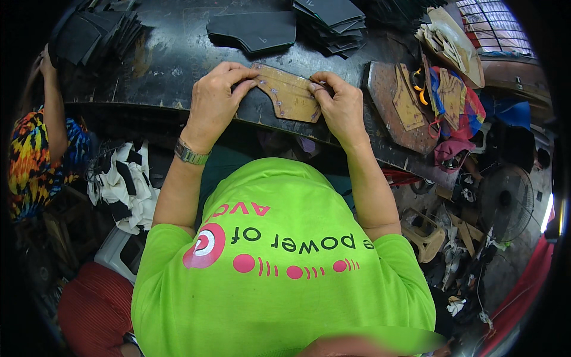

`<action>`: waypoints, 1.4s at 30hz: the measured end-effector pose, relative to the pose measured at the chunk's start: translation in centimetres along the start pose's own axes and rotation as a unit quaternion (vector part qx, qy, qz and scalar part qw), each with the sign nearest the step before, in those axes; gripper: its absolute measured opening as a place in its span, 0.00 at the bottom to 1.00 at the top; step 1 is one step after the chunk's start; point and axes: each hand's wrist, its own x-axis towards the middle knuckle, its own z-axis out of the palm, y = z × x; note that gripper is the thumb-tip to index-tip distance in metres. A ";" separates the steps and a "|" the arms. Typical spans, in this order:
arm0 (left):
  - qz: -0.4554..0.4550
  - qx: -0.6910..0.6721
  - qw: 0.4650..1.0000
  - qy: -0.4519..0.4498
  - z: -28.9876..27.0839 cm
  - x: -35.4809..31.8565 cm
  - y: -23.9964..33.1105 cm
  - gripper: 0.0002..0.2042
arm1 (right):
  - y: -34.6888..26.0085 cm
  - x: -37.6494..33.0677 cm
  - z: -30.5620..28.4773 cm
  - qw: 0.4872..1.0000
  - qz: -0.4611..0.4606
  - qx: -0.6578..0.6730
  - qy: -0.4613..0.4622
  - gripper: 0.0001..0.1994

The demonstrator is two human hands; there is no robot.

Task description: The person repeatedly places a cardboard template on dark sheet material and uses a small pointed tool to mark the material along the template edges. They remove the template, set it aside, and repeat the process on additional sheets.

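A flat tan pattern board (288, 92) with a curved-in lower edge and small dark marks lies near the front edge of the dark worktable (169, 71). My left hand (215, 98), with a watch on its wrist, pinches the board's upper left corner between thumb and fingers. At the other end, my right hand (342, 106) grips the right edge the same way. Whether a piece of material lies under the board, I cannot tell. Just beyond it sits a neat stack of black cut pieces (253, 31), with a looser black stack (331, 25) to its right.
More black pieces (95, 33) lie at the far left, near another person's arm (56, 113). To my right, a worn brown board (383, 98) bears tan patterns (407, 101) and orange-handled scissors (421, 94). A box (458, 50) stands behind; a fan (507, 199) is lower right.
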 end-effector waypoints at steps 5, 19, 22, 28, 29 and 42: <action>-0.001 -0.012 1.000 0.007 0.2 0.1 -0.2 0.09 | 0.1 0.3 -0.1 1.000 0.004 -0.005 -0.007 0.09; 0.135 0.147 0.971 -0.129 -0.3 -2.7 3.1 0.30 | 0.2 0.2 0.0 0.999 -0.006 -0.033 -0.013 0.10; 0.126 0.149 0.969 -0.154 -0.7 -2.5 3.1 0.32 | 0.5 0.0 -0.6 0.999 -0.030 -0.014 -0.004 0.10; 0.117 0.157 0.975 -0.108 0.6 -2.1 3.3 0.26 | 1.6 -0.6 -2.0 0.999 0.015 0.027 0.028 0.09; 0.113 0.158 0.976 -0.096 1.0 -2.0 3.4 0.26 | 1.7 -0.7 -2.1 0.999 0.015 0.004 0.028 0.08; 0.104 0.157 0.979 -0.072 1.7 -2.3 3.9 0.21 | 2.0 0.2 -2.4 0.999 0.042 -0.010 -0.018 0.07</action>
